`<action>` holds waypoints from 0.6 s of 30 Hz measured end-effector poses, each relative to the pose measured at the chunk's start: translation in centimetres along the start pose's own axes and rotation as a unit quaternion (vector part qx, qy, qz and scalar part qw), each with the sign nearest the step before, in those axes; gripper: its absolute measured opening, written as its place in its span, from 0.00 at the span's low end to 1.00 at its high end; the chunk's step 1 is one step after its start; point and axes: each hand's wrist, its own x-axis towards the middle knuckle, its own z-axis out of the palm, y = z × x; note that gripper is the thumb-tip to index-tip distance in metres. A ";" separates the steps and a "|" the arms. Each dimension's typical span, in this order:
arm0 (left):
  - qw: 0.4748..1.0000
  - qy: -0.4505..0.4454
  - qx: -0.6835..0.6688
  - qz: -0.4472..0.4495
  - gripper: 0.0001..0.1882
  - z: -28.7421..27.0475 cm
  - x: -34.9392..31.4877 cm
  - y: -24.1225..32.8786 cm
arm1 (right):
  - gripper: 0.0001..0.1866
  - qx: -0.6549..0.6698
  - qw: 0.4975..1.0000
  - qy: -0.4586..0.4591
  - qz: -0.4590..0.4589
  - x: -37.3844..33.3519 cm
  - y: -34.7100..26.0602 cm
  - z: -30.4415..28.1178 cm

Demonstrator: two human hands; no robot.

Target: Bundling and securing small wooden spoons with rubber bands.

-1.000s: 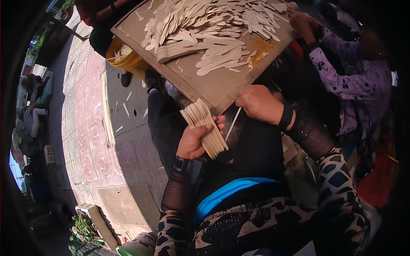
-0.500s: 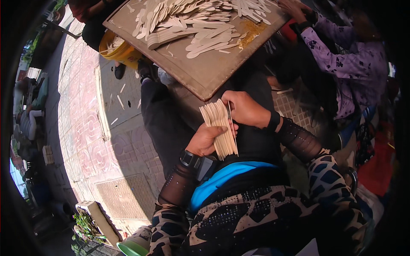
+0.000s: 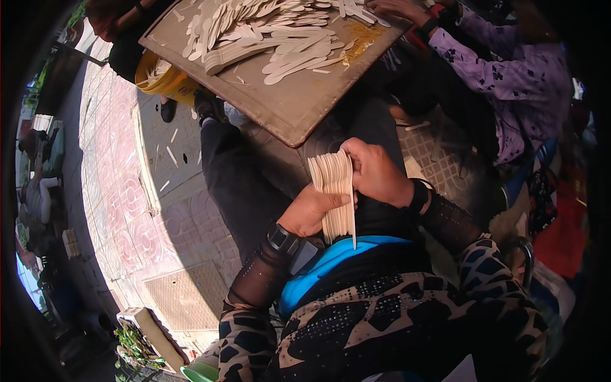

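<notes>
The stack (image 3: 334,191) hides most fingers of the left hand (image 3: 309,212); some fingertips of the right hand (image 3: 380,175) are hidden. The top edge crops the tray (image 3: 283,118), the lower edge a green container (image 3: 200,372). Far-left figures (image 3: 42,197) blur.

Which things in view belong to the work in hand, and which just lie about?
In use:
stack of wooden spoons, in the left hand, right hand touching it
loose spoons on the brown tray

Lying about:
scattered sticks on the ground
planter
</notes>
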 end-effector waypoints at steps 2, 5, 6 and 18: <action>0.999 0.021 0.011 0.021 0.20 0.7 0.1 -0.5 | 0.16 0.049 0.999 -0.005 -0.013 -0.6 0.5 -0.1; 0.997 0.052 0.028 0.048 0.19 1.5 0.0 -0.6 | 0.22 0.171 0.985 -0.024 -0.021 -1.5 0.3 -0.3; 0.996 0.057 0.036 0.055 0.19 1.6 -0.1 -0.4 | 0.24 0.241 0.970 -0.036 -0.018 -1.5 -0.1 -0.6; 0.999 -0.042 0.025 0.021 0.22 1.8 -0.5 1.4 | 0.26 0.207 0.969 -0.135 -0.029 -0.6 -2.2 -4.2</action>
